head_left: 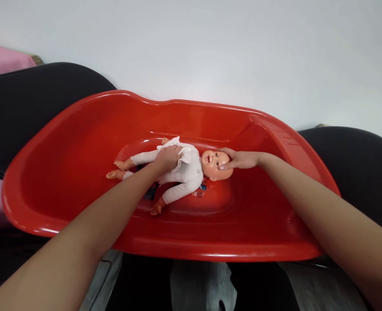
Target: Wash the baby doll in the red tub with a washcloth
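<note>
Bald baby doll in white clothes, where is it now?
In the head view, the bald baby doll in white clothes lies mid-picture inside the glossy red tub, right hand at its head, left hand on its clothing.

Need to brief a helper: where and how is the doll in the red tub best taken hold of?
Likely by the torso, from above, with support behind the head from the crown end: the doll lies face up, arms spread, and the torso is its broadest part.
</note>
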A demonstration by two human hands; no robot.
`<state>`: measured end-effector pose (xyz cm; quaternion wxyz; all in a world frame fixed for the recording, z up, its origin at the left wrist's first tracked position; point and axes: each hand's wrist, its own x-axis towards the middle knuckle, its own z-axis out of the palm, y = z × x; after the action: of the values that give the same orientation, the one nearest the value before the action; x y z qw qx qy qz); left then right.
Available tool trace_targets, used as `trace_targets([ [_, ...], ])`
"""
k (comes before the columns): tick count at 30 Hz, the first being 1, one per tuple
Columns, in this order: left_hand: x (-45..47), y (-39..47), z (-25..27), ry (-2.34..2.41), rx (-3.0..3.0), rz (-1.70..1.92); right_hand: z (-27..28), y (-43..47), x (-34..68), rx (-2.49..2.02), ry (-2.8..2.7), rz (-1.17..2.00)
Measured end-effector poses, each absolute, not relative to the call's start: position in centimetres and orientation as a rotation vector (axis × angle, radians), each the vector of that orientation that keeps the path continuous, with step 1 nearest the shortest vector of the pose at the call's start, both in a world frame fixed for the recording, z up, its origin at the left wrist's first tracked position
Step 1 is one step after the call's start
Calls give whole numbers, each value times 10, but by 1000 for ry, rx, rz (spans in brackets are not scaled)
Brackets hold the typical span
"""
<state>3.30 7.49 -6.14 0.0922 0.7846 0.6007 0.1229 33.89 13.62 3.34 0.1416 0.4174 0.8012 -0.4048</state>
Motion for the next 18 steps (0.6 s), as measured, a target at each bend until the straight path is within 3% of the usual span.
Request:
trace_targets([
  [18, -58, 55, -76, 1970, 2305, -69, 33, 136, 341, 1228, 2281, -1178],
])
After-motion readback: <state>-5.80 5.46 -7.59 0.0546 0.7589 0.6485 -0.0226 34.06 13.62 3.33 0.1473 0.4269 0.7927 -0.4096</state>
